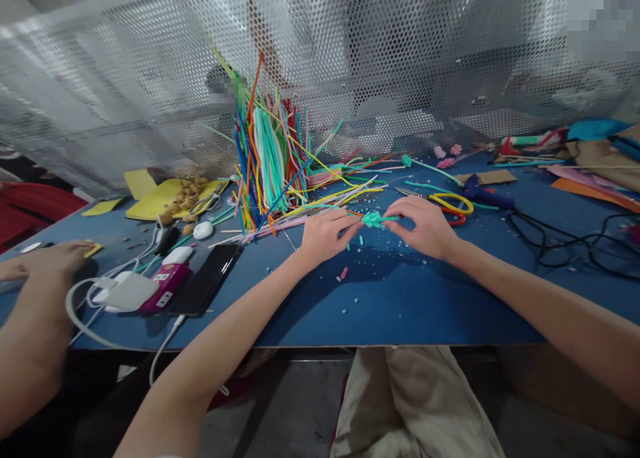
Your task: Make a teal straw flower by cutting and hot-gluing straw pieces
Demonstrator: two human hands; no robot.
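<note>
A turquoise pipe cleaner flower (373, 219), a bushy cluster of short pieces on a stem, is held just above the blue table. My left hand (325, 235) pinches its left side between thumb and fingers. From the right, my right hand (425, 226) pinches the turquoise stem close to the cluster. Fingertips partly hide both ends. Short turquoise and pink clippings (344, 272) lie on the table below. Scissors with yellow and red handles (453, 203) rest just behind my right hand.
A bundle of coloured pipe cleaners (273, 158) stands behind my left hand, before a perforated metal screen (400, 58). A phone (206, 281), chargers and white cables (130, 291) lie left. A blue glue gun (487, 195) with black cord lies right. Another person's hand (57, 265) is far left.
</note>
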